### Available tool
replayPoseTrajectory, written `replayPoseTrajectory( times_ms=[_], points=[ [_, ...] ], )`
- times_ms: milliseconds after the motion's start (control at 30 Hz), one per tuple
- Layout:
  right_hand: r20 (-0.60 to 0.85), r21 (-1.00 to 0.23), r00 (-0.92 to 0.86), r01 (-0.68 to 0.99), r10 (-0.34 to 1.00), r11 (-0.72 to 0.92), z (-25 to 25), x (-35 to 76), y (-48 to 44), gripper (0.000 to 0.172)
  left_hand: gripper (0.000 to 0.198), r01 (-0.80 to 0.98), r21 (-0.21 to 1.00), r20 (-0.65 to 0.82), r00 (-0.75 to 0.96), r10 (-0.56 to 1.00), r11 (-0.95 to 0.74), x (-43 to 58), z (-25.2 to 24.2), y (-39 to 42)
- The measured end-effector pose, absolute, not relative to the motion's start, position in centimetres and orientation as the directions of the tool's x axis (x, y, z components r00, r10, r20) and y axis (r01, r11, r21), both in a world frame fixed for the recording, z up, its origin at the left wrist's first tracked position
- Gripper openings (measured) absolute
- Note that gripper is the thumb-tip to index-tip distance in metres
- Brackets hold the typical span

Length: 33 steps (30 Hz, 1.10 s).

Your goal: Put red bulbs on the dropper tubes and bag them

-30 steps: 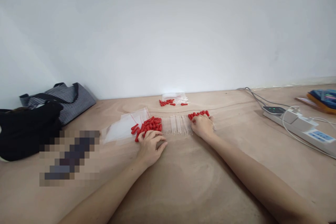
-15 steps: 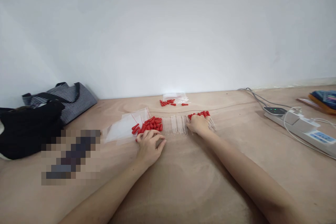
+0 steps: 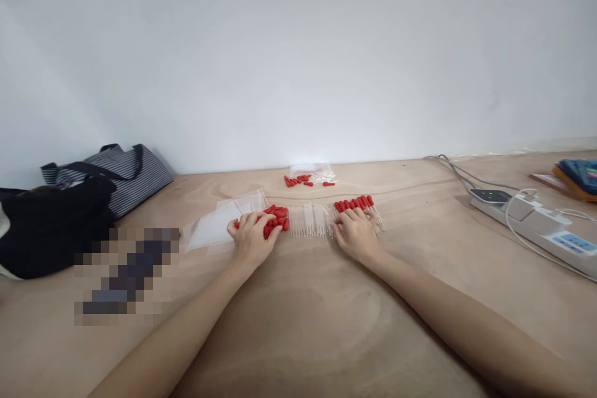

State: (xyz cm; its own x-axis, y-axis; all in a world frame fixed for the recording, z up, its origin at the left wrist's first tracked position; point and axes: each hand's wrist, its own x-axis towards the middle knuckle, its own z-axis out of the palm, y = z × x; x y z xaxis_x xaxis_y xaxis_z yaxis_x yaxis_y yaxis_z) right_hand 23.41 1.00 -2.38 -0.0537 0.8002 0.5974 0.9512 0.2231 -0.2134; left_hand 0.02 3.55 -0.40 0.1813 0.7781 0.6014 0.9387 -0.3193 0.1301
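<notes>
Showing bright red caps (image 3: 276, 216) at centre, clear tubes (image 3: 308, 221) beside them, a grey-and-black striped bag (image 3: 133, 175) at left, a blue book (image 3: 578, 170) at far right.

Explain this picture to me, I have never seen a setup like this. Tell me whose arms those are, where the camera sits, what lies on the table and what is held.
There is no machine here. A person works with bare hands, and a camera worn on their head looks forward and down, so both arms reach in from the bottom edge. The left hand rests on a pile of red caps, beside some clear bags. Whether it grips any caps cannot be told. The right hand lies open on a row of red-capped tubes. Between the hands lie uncapped clear tubes. Everything sits on a wooden table. Further off are a small bag with caps, a striped bag and a power strip.
</notes>
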Motion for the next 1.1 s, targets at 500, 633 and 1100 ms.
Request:
replayPoseTrajectory(
  times_ms=[500,633,1100],
  points=[
    [0.639,-0.159,-0.242,0.887,0.73,0.433,-3.0,23.8,-1.9,0.015,0.022,0.954,0.001,0.653,0.227,0.722,-0.301,1.4,-0.5,5.9],
    [0.638,-0.158,-0.256,0.879,0.726,0.449,-3.0,23.9,-1.9,0.016,0.02,0.947,-0.037,0.674,0.26,0.692,-0.319,1.6,-0.5,6.1],
    [0.604,-0.157,-0.278,0.877,0.747,0.454,-3.0,23.7,-1.5,0.014,0.018,0.938,-0.008,0.682,0.259,0.684,-0.347,0.5,-0.4,4.8]
  ],
)
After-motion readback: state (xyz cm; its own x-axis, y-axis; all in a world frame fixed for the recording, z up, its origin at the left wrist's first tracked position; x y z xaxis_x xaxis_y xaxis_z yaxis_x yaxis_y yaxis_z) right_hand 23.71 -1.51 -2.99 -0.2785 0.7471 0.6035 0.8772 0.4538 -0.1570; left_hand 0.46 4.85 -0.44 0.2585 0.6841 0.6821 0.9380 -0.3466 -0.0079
